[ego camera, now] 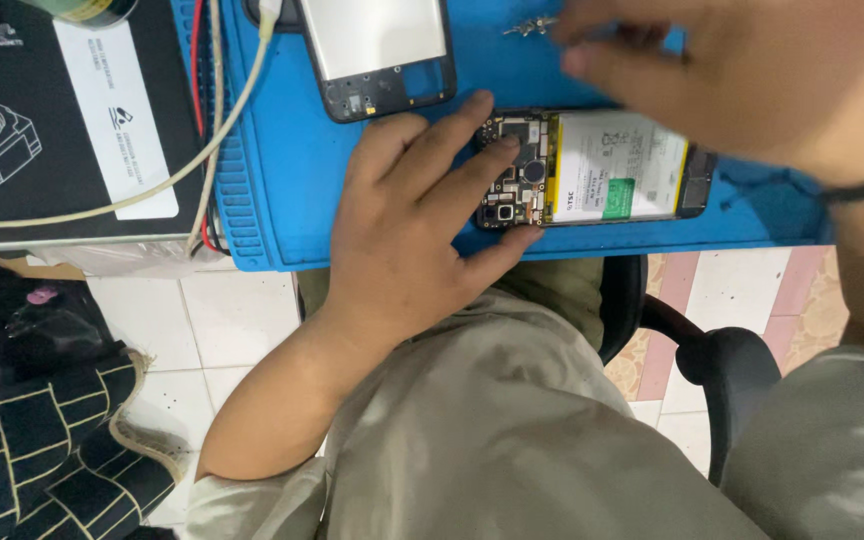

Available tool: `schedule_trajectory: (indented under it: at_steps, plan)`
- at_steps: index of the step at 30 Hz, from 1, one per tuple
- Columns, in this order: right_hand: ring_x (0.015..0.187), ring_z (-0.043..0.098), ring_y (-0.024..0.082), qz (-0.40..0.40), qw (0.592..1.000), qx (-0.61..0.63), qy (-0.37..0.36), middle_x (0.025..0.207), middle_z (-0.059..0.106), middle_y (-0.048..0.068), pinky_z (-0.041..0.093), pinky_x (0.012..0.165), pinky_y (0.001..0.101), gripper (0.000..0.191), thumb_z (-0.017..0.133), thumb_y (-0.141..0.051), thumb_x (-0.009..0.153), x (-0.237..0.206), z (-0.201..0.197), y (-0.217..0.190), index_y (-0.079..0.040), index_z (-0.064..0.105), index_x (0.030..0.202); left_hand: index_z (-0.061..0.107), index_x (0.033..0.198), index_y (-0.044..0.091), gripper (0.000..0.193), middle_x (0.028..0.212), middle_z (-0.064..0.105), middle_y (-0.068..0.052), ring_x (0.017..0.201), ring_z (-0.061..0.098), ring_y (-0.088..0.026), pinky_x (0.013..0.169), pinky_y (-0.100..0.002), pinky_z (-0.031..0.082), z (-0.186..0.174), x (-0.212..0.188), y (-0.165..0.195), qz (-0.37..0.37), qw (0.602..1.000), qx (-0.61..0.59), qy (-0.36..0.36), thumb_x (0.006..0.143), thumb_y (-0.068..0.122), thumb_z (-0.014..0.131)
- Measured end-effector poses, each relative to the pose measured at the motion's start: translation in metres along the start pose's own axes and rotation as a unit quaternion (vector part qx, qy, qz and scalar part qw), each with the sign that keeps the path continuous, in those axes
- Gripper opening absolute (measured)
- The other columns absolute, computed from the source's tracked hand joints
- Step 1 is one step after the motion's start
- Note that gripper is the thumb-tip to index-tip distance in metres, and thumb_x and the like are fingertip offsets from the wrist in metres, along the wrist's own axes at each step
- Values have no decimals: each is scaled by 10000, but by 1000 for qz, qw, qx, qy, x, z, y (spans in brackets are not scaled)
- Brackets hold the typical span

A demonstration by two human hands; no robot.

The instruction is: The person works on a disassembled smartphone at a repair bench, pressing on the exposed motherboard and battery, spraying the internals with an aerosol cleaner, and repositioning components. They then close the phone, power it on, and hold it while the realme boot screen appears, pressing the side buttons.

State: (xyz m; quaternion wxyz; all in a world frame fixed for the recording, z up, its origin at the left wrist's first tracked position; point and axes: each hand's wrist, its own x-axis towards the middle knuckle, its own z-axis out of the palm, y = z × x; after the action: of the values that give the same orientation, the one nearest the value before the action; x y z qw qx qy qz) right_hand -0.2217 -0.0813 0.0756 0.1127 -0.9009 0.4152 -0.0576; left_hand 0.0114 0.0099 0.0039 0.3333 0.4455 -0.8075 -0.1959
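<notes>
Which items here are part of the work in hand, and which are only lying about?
In use:
- opened black smartphone with bare circuit board and white battery, steadied by the left hand
- right hand, blurred, above its far edge
- blue ribbed rubber work mat

Lying about:
- detached black phone frame
- small metal screws
- cream cable
- black printed box

White tile floor (232, 330), pink-patterned tiles (752, 290), black chair armrest (722, 365).

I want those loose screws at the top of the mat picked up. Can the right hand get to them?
Probably yes: the right hand hovers beside the screws on the blue mat, with nothing between.
</notes>
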Motion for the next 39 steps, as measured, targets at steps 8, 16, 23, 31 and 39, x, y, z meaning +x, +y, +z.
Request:
schedule_trajectory:
  at_steps: [8,16,23,31,39]
  plan:
    - [793,677,284,-126,992,14,-11,978,732,61,521,656,404,111,807,-150,828,-22,1,-10,-62,762,881,687,1313,133,569,1468,505,-108,1203,488,-334,1057,-466,456,-2,4,5,3,1000,4,7,843,365,908]
    - [919,650,344,-134,990,14,37,1145,695,167,522,792,456,252,811,-102,781,-41,13,-21,-77,803,1032,700,1303,167,541,1443,459,-130,1253,451,-359,1075,-509,417,-3,8,8,4,1000,8,-2,860,411,890]
    - [959,660,328,-39,996,72,39,1183,670,145,525,855,446,247,833,-63,792,-57,21,-21,-69,796,1036,717,1234,169,533,1437,481,-104,1277,462,-356,1093,-502,420,-4,10,9,-15,1000,-10,-15,793,387,923]
    - [966,660,375,-78,991,74,74,1138,662,163,507,885,490,165,852,-93,740,-55,24,-30,-71,765,877,715,1238,176,540,1459,481,-88,1286,464,-349,1107,-495,418,-4,8,8,-15,1000,-11,-17,787,369,942]
    - [865,682,279,-180,981,-52,50,944,691,39,558,797,419,161,800,-158,756,-42,15,-29,-174,813,916,725,1219,168,529,1450,486,-81,1284,463,-343,1105,-490,421,-3,6,8,-17,1000,-10,-10,783,370,946]
